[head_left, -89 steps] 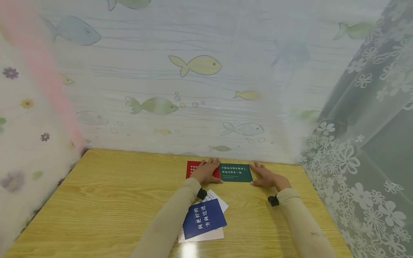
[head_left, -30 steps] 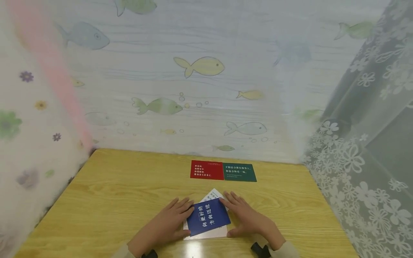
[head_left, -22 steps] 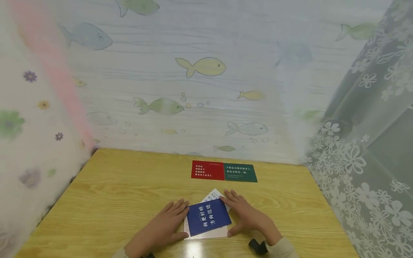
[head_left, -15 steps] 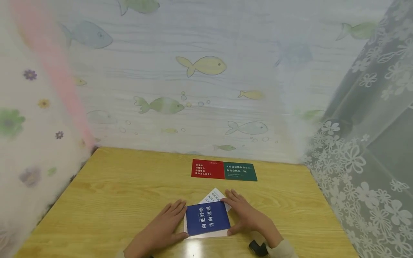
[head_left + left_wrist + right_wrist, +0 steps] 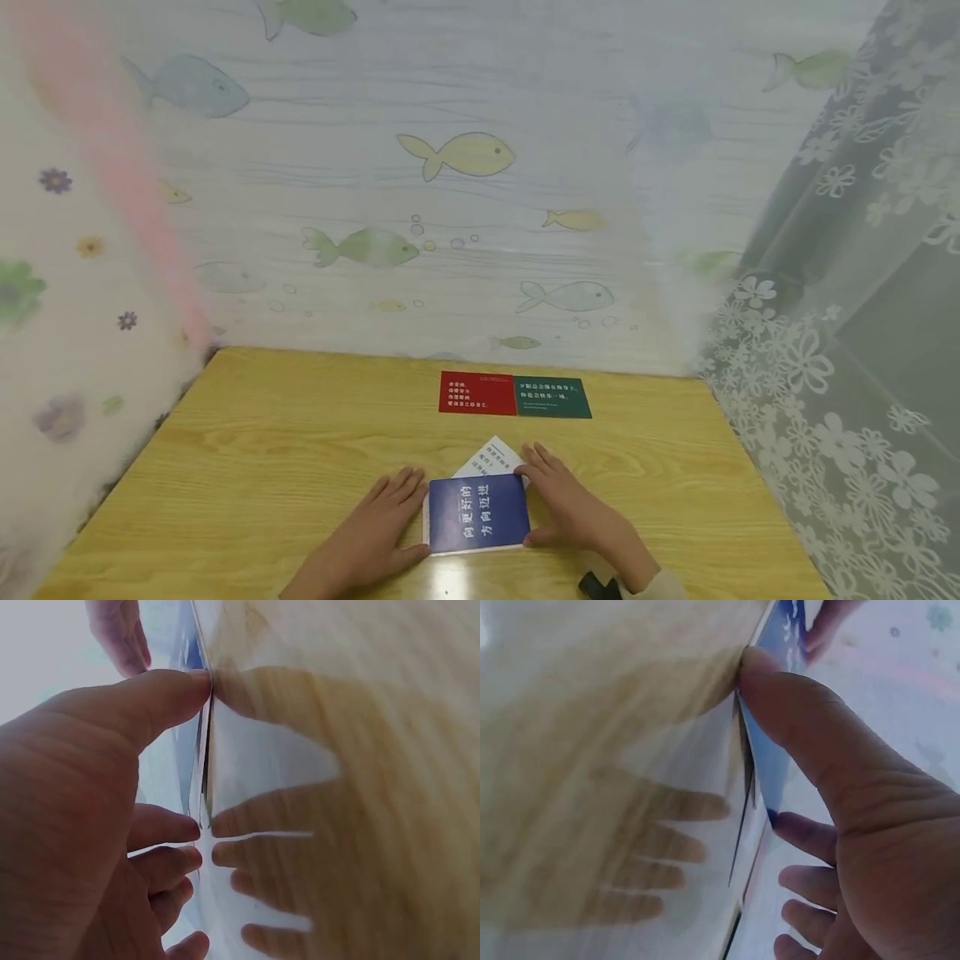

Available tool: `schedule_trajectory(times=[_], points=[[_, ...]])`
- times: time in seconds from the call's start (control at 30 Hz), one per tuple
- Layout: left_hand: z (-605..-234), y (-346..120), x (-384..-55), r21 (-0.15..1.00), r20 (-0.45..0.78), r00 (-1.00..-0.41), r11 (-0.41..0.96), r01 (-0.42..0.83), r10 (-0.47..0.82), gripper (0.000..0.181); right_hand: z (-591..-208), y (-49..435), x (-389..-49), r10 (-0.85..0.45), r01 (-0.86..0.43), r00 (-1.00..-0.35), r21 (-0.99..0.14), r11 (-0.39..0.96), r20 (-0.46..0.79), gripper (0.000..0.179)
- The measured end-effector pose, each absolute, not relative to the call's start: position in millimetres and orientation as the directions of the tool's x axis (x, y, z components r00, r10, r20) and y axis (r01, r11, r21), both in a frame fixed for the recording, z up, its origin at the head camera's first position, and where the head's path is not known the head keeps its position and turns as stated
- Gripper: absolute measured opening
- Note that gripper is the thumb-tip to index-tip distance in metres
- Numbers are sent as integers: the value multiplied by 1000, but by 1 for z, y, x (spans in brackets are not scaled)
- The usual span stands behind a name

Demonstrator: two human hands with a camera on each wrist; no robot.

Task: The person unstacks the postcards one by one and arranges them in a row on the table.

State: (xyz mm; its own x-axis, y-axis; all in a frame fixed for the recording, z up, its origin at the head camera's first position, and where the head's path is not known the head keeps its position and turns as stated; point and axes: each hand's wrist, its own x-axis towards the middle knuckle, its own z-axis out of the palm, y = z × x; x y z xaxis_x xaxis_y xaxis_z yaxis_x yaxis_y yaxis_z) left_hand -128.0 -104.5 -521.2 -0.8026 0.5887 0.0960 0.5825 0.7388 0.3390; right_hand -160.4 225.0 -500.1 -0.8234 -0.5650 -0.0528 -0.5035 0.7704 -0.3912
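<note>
A blue card (image 5: 504,517) with white writing lies on a small pile near the table's front. Out from under its far edge pokes a tilted white card (image 5: 491,457), and thin pale edges show along its left and near sides. My left hand (image 5: 375,529) rests at the left edge, thumb at the near corner and fingers stretched forward. On the opposite side my right hand (image 5: 577,508) touches the right edge with thumb and forefinger. In the right wrist view the thumb presses the edge of the blue card (image 5: 772,761), with the other fingers loosely extended.
Further back on the wooden table (image 5: 300,450), a red card (image 5: 477,393) and a green card (image 5: 553,397) lie side by side. A fish-print curtain (image 5: 450,250) hangs behind the table. Lace (image 5: 810,400) hangs at the right.
Both hands have come back from the red and green cards to the pile. Between them the blue card has turned clockwise, its near edge now almost level over the pale card beneath.
</note>
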Motion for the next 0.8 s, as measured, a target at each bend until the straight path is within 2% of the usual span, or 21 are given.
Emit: schedule_trajectory(times=[0.37, 0.6, 0.8], points=[[-522, -105, -134, 361, 83, -796, 726, 585, 600, 106, -498, 221, -146, -548, -486, -831, -356, 798, -92, 88], [-524, -105, -134, 313, 99, -791, 736, 601, 604, 101, -498, 219, -139, -572, -515, -817, -358, 779, -69, 89], [-523, -103, -133, 269, 159, -781, 735, 623, 604, 93, -500, 224, -135, -571, -524, -819, -329, 786, -61, 104]])
